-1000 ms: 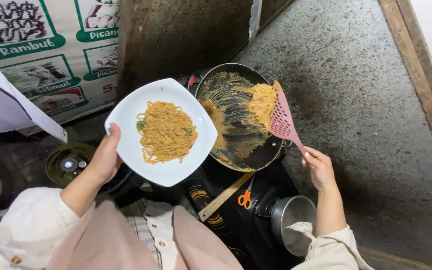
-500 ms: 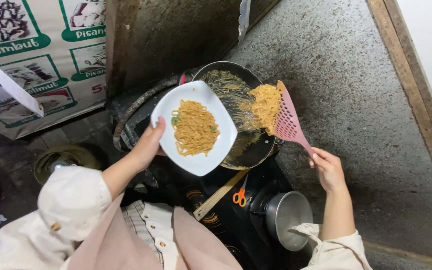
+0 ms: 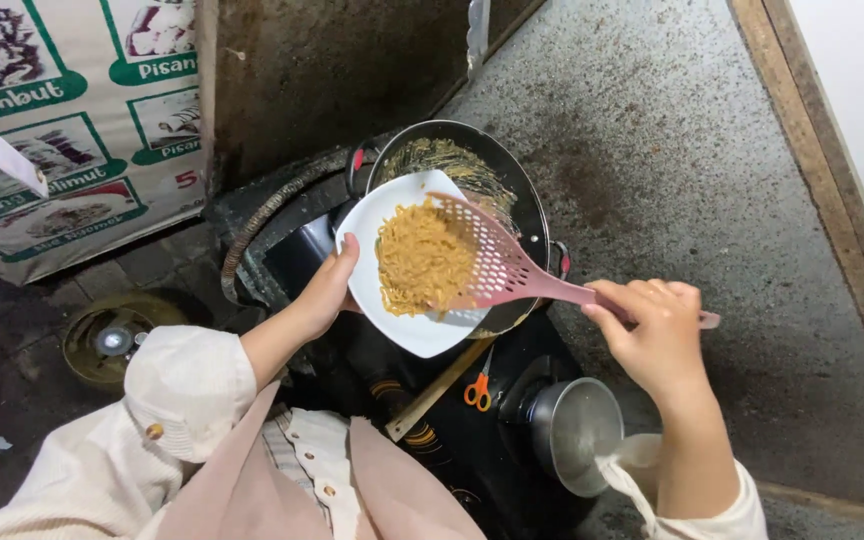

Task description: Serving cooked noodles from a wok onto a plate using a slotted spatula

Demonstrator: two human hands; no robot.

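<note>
My left hand (image 3: 324, 291) grips the near-left rim of a white squarish plate (image 3: 376, 222), held over the black wok (image 3: 517, 185). A heap of yellow fried noodles (image 3: 418, 258) lies on the plate. My right hand (image 3: 654, 325) is closed around the handle of a pink slotted spatula (image 3: 497, 262), whose blade rests on the noodles above the plate. The wok holds only oily noodle scraps along its far side.
The wok sits on a dark stove (image 3: 372, 370). Orange-handled scissors (image 3: 477, 387) and a wooden stick (image 3: 440, 389) lie in front of it, next to a steel pot (image 3: 577, 430). A second burner (image 3: 112, 340) sits on the left. A printed food banner (image 3: 62, 120) hangs at the back left.
The plate moved right, over the wok. The spatula swung left from the wok's right side onto the plate, and its load of noodles now lies on the plate.
</note>
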